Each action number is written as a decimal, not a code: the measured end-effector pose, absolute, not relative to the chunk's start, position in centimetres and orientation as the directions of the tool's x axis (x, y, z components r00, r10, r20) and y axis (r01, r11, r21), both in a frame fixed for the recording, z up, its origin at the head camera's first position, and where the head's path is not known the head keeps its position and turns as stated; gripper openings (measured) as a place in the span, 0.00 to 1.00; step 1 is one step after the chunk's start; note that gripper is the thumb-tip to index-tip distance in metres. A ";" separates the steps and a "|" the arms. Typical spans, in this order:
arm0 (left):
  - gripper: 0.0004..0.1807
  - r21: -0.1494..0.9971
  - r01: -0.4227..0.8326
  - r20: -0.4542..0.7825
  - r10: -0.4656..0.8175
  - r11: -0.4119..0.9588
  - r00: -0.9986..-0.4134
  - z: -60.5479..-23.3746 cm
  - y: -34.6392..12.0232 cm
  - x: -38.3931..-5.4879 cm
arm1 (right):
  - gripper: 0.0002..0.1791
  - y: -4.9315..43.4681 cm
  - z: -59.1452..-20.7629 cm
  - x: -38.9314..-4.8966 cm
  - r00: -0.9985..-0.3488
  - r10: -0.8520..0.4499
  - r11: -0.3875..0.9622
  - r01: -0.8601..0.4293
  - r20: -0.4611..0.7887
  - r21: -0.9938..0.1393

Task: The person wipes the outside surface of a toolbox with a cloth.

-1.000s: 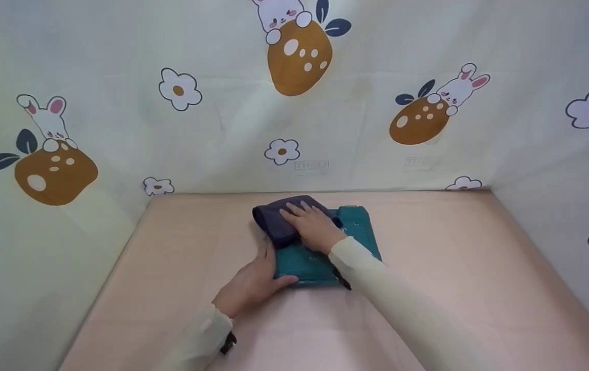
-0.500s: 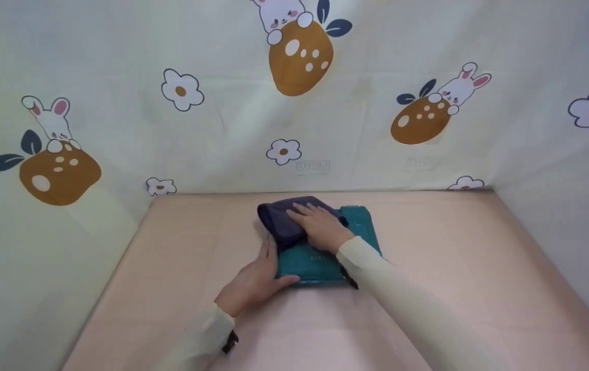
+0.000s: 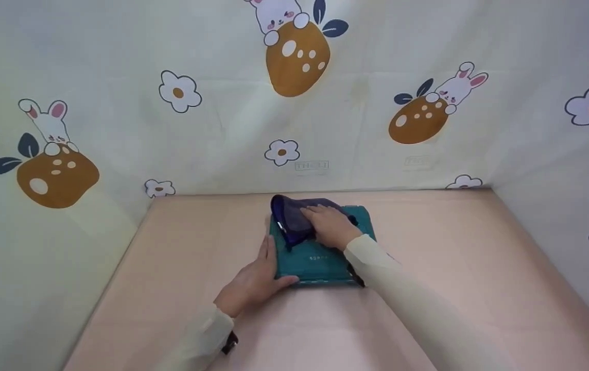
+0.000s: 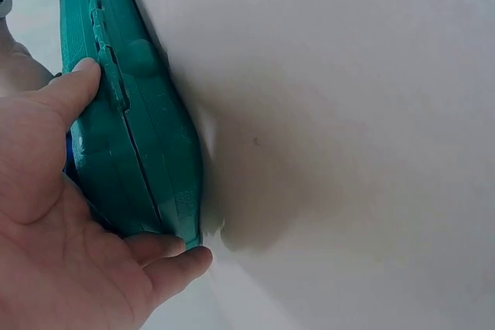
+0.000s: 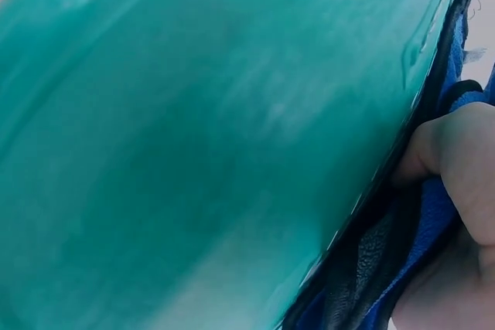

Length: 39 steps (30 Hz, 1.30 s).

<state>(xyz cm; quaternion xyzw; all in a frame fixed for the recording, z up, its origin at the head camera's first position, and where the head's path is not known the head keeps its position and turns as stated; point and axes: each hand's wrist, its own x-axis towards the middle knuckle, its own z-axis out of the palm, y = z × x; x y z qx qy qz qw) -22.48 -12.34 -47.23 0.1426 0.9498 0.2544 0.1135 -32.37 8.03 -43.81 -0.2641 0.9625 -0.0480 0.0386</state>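
A green hard plastic case [image 3: 315,265] lies flat on the table in the head view. Over its far part is a folded cloth [image 3: 294,219], dark grey-purple outside and blue inside. My right hand [image 3: 331,228] holds this cloth against the lid, fingers on top. The right wrist view has its thumb [image 5: 421,156] pressing into the blue cloth [image 5: 433,210] beside the lid. My left hand [image 3: 254,281] braces the case's near left corner with fairly straight fingers. In the left wrist view its thumb [image 4: 77,86] touches the hinged side, and fingertips [image 4: 182,268] meet the corner.
Pink-beige covering lies on the table [image 3: 196,232] around the case. A pale curtain [image 3: 222,144] printed with rabbits and flowers rises behind the table and along both sides. Black straps [image 3: 229,342] sit at the wrists.
My right hand and the cloth have shifted rightward across the lid, uncovering its left edge. The cloth's left end now lifts and shows more blue. My left hand stays at the corner.
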 end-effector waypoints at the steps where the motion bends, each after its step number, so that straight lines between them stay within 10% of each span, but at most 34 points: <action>1: 0.63 0.517 0.214 -0.142 0.330 0.829 -0.933 -47.2 -12.3 -22.5 | 0.35 8.1 -43.8 -32.4 -0.860 -0.508 0.858 -0.501 -0.049 -0.112; 39: 0.62 0.501 0.205 -0.158 0.322 0.840 -0.933 -47.1 -12.3 -22.4 | 0.31 12.0 -43.6 -32.7 -0.830 -0.557 0.830 -0.558 -0.043 0.017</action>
